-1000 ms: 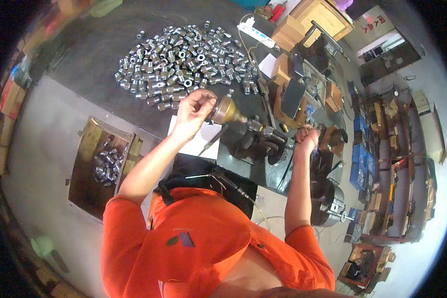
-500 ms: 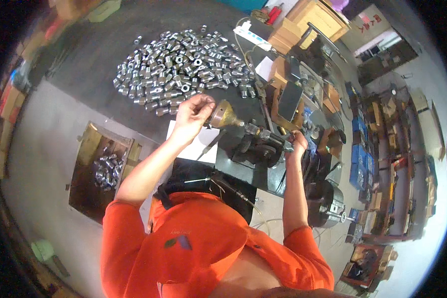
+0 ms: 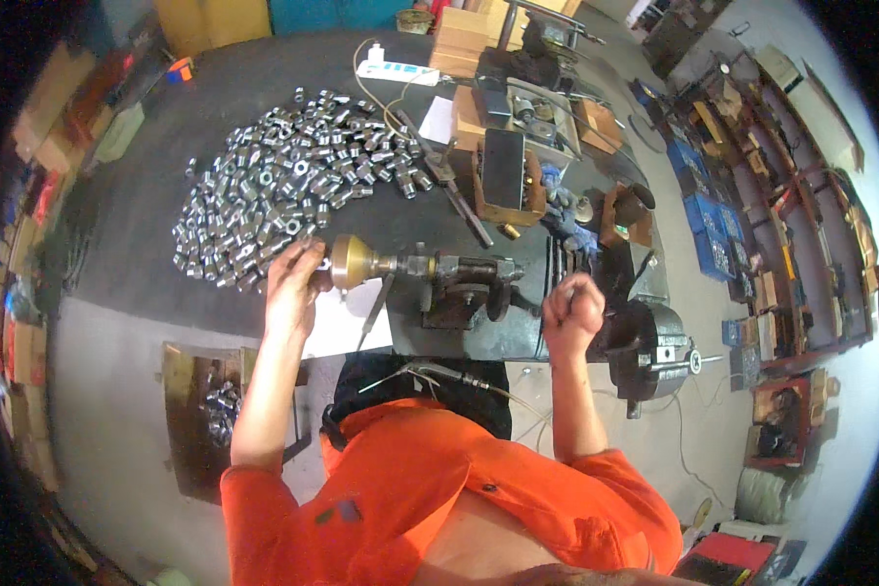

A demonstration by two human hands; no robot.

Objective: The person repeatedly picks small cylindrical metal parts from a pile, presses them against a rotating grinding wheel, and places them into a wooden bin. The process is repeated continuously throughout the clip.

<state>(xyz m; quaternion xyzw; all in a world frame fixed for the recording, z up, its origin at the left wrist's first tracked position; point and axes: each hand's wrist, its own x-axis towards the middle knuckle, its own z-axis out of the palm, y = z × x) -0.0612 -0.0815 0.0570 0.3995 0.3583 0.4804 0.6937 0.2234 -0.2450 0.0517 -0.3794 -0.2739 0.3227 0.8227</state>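
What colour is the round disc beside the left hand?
Brass-gold disc, seen in the head view, at the left hand.
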